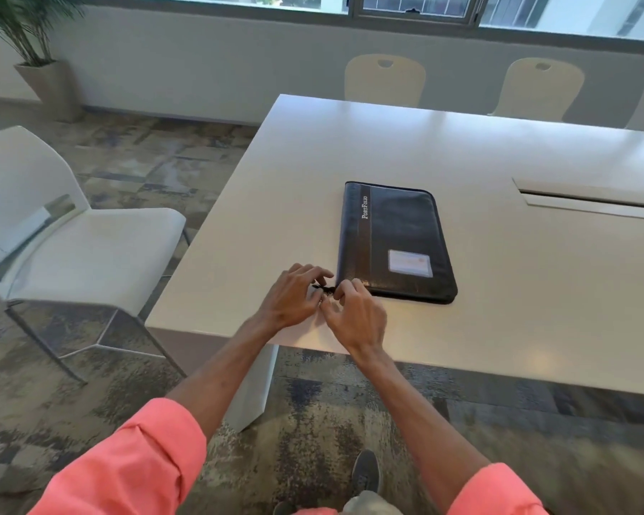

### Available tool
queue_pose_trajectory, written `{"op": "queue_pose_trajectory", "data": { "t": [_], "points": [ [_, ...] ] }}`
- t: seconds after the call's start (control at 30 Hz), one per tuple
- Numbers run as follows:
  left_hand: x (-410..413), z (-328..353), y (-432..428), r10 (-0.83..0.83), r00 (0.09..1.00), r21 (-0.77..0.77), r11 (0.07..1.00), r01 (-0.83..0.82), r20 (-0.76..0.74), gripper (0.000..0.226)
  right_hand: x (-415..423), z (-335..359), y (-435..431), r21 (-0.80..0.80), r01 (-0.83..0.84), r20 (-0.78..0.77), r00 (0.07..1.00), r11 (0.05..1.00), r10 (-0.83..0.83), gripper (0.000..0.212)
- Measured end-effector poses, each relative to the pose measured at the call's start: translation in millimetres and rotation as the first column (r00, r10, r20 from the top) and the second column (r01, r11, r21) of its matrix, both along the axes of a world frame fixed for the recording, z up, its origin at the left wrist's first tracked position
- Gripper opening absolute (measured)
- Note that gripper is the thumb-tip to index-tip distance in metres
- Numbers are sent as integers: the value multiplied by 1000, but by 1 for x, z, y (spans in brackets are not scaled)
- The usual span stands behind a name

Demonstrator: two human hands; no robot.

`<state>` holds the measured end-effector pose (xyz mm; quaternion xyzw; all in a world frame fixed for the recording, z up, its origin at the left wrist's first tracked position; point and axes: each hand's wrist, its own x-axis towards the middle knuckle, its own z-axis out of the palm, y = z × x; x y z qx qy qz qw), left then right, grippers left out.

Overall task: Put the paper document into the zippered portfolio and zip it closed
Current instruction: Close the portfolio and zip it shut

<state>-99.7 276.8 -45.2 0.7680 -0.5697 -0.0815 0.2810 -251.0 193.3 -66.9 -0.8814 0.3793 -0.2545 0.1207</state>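
A black zippered portfolio (396,239) lies flat and closed on the white table (499,291), with a grey stripe reading "PortFolio" and a clear card window on its cover. Both hands meet at its near left corner. My left hand (294,295) pinches the small black zipper pull (322,288) that sticks out from that corner. My right hand (354,310) rests its fingertips on the corner of the portfolio, right beside the pull. No paper document is visible.
A white chair (71,236) stands left of the table. Three beige chairs (385,81) line the far side. A cable slot (588,200) is cut into the tabletop at right. A potted plant (41,68) stands in the far left corner. The table's near edge runs just below my wrists.
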Motion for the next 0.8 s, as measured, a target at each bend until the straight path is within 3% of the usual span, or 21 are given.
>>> {"op": "queue_pose_trajectory", "data": {
  "t": [0.1, 0.27, 0.47, 0.67, 0.8],
  "points": [
    [-2, -1, 0, 21, 1000, -16, 1000, -20, 16, 31, 2, 2, 5, 46, 27, -62, 998, 999, -24, 42],
    [0, -1, 0, 5, 999, -30, 1000, -4, 34, 25, 6, 6, 5, 90, 60, -46, 997, 994, -57, 20],
    [2, -3, 0, -48, 999, -44, 998, 49, 21, 24, 11, 6, 6, 142, 108, -19, 994, 984, -107, 20],
    [-1, -5, -2, -41, 999, -86, 995, 41, 1, 35, 10, 4, 1, 172, 134, -16, 991, 976, -133, 21],
    [-2, -10, 0, -77, 993, -73, 994, 83, 92, 43, 4, 2, -2, 117, 150, -16, 989, 982, -150, 22]
  ]
}}
